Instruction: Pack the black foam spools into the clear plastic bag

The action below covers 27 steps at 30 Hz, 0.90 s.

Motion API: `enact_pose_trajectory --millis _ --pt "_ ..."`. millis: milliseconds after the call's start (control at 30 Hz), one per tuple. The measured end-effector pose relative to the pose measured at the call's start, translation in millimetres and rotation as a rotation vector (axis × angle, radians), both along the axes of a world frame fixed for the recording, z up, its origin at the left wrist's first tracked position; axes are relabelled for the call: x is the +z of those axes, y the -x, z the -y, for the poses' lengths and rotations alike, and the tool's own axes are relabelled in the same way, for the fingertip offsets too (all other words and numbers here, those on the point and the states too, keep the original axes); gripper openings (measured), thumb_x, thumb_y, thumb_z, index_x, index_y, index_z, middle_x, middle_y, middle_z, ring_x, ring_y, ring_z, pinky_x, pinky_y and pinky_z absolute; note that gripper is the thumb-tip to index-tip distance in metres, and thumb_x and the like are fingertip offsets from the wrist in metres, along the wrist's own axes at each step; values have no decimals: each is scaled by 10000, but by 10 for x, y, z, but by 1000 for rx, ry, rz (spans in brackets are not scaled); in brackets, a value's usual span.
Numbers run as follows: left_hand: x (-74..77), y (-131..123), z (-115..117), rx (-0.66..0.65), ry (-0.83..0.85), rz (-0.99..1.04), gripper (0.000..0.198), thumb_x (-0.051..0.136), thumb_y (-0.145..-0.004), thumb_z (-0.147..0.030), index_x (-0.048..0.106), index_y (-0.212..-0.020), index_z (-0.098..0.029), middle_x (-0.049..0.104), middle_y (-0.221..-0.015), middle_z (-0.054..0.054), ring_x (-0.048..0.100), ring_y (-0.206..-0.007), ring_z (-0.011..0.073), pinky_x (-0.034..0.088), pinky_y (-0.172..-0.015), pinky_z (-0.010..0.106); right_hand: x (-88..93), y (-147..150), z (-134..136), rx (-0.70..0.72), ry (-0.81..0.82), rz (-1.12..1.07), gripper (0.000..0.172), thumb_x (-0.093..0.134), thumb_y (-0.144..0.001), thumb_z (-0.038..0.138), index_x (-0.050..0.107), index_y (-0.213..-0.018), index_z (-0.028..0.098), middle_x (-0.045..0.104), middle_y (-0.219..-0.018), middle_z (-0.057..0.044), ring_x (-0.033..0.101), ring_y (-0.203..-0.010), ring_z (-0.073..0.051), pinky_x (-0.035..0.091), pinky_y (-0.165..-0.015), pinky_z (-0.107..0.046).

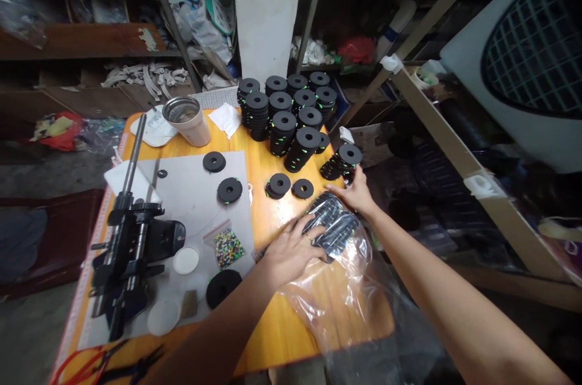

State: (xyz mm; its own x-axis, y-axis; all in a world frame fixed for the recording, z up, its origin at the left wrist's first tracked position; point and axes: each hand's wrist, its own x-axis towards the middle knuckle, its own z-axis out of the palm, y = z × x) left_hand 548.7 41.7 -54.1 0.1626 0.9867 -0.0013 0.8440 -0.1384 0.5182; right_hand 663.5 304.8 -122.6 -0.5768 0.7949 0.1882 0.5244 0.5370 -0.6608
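I see the orange table point(282, 324) first, and on its right part lies a clear plastic bag point(339, 288) with a row of black foam discs point(334, 221) inside its upper end. The bag is thin, soft and slippery, so I judge it will slide and crumple; better to hold the discs through the film, not the loose film alone. The discs look light and a little squashy. My left hand point(291, 248) lies flat, fingers spread, pressing on the bag and the discs. My right hand point(357, 194) is open, touching the far end of the row, beside a leaning disc stack point(341, 162).
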Motion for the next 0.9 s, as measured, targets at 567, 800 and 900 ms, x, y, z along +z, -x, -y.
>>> enact_pose_trajectory --millis 567,800,900 --pt "-37 5 -2 5 -66 35 348 574 -825 -98 707 -1021 -353 490 -1350 -9 218 -1408 284 338 -1121 497 44 -3 144 -153 53 -72 681 761 -611 524 473 -1129 188 652 -1060 -140 635 -963 -334 498 -854 -486" --pt "-40 7 -15 -5 -64 21 334 561 -850 -119 708 -1032 -358 498 -1326 5 209 -1402 277 316 -1136 487 40 -55 159 -138 72 -109 717 784 -569 526 503 -1129 179 613 -1145 -159 598 -1031 -334 491 -890 -512" --pt "-33 6 -14 -7 -50 14 353 571 -838 -108 704 -1048 -359 486 -1334 6 205 -1403 285 311 -1138 499 76 -129 170 -90 196 -108 640 748 -622 467 482 -1146 213 641 -1071 -100 633 -867 -262 533 -782 -438"
